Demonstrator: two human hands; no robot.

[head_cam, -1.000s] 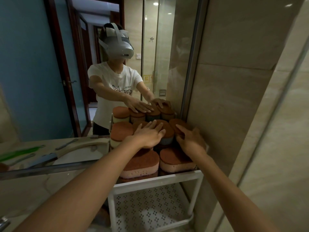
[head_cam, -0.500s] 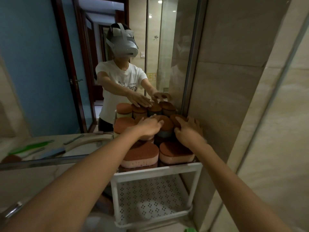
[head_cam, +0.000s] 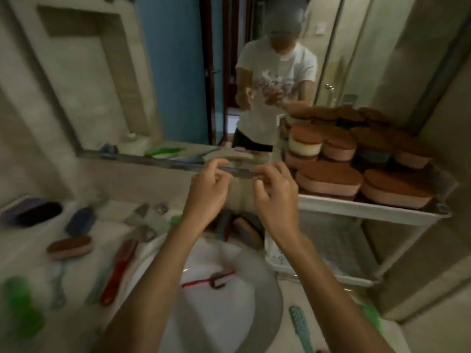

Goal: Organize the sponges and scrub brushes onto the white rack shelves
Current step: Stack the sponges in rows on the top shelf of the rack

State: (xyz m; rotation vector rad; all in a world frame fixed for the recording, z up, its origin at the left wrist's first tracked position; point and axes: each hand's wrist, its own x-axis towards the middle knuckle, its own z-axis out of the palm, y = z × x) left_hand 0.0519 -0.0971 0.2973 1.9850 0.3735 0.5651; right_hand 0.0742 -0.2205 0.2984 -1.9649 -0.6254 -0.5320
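The white rack [head_cam: 369, 210] stands at the right against the wall. Its top shelf is packed with brown-topped sponges [head_cam: 328, 178], some stacked. Its perforated lower shelf [head_cam: 331, 243] looks bare. My left hand [head_cam: 206, 192] and my right hand [head_cam: 275, 197] hover side by side above the sink [head_cam: 224, 314], left of the rack, with fingers loosely curled and nothing in them. On the counter to the left lie a brown and pink sponge [head_cam: 69, 247], a red brush [head_cam: 119, 271], a blue brush [head_cam: 80, 220] and a dark brush [head_cam: 38, 212]. The frame is blurred.
A thin red brush [head_cam: 211, 278] lies in the sink bowl. A teal brush [head_cam: 300, 324] rests on the counter at the front right, a green brush [head_cam: 17, 301] at the far left. More sponges [head_cam: 244, 230] sit behind the sink. A mirror [head_cam: 178, 72] fills the wall ahead.
Both hands have come off the sponges on the rack's top shelf and moved left over the sink. The view has swung left and down.
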